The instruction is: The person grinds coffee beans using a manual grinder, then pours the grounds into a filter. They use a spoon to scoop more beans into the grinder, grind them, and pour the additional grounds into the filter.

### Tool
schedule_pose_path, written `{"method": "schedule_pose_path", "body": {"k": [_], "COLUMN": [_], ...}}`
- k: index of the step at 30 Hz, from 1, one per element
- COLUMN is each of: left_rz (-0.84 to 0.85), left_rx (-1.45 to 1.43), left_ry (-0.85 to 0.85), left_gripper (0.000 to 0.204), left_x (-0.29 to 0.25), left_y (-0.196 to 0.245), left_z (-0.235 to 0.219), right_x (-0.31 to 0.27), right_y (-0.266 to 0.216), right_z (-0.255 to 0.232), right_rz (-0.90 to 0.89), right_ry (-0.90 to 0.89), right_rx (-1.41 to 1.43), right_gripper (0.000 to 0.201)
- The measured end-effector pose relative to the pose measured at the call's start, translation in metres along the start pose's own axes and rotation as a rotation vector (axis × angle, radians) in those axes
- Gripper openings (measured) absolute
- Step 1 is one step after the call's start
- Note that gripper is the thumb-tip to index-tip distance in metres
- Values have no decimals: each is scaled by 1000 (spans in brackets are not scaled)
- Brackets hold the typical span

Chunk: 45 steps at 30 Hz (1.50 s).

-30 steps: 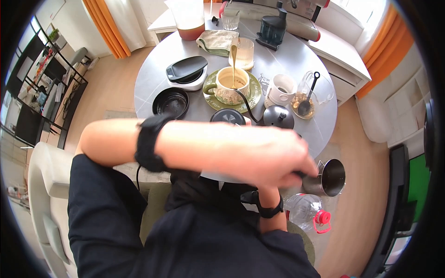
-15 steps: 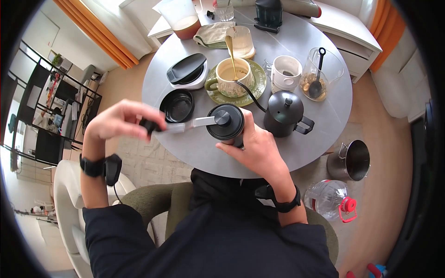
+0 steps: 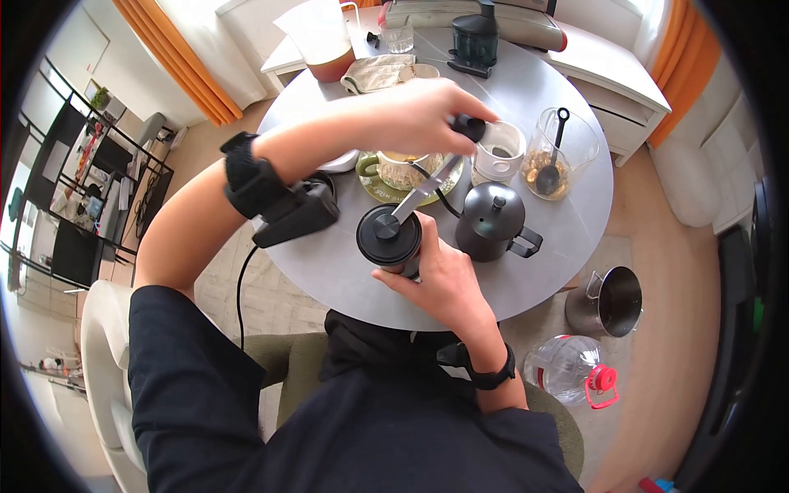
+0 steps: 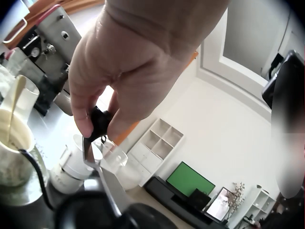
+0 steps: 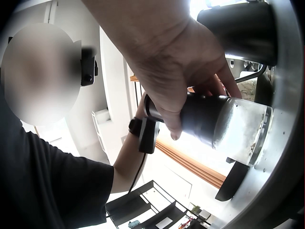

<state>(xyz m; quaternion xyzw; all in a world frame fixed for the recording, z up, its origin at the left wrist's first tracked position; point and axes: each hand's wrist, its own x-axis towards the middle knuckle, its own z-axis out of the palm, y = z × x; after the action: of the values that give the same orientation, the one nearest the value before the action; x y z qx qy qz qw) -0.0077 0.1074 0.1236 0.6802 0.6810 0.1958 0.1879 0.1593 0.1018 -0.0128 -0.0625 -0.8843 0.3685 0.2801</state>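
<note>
A black hand coffee grinder [image 3: 384, 238] stands at the table's near edge. My right hand [image 3: 444, 275] grips its body, thumb on the near side and fingers round the far side. In the right wrist view the grinder's clear lower jar [image 5: 240, 129] shows below that hand. Its metal crank arm [image 3: 427, 191] points away to the upper right. My left hand [image 3: 423, 119] pinches the black crank knob [image 4: 99, 121] between thumb and fingers. Beside the grinder sits a black gooseneck kettle [image 3: 493, 220], its spout toward the mug [image 3: 403, 174], which the left forearm partly covers.
A white cup [image 3: 498, 150] stands behind the kettle, beside a glass container [image 3: 546, 168] with a black spoon in it. A pitcher of brown liquid [image 3: 329, 62] and a cloth [image 3: 378, 74] are at the back. A steel pot [image 3: 612, 300] and water bottle [image 3: 567, 370] are right of the table.
The left hand swung from over the grinder out to the left, then round to the far right with the crank. My right hand keeps its grip on the grinder.
</note>
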Motion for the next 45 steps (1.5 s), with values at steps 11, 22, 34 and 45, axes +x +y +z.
{"method": "schedule_pose_path", "body": {"k": [11,22,34,45], "left_rz": [459,-140,-415,-253], "left_rx": [-181,-558,-616,-328], "left_ry": [-149,-389,-116,-68], "left_gripper": [19,37,50,46], "left_x": [-73,-209,-155,-12], "left_y": [90,26,-66,-13], "left_z": [64,-13,-58,-12], "right_x": [-1,-1,-2,1], "right_y": [-12,1,1,-1], "right_z": [-10,1,1,-2], "right_rz": [51,57,88,15], "right_ry": [-71,-26,-27,-19], "right_rx": [175,99,80,37], "right_gripper": [63,69,67,71]}}
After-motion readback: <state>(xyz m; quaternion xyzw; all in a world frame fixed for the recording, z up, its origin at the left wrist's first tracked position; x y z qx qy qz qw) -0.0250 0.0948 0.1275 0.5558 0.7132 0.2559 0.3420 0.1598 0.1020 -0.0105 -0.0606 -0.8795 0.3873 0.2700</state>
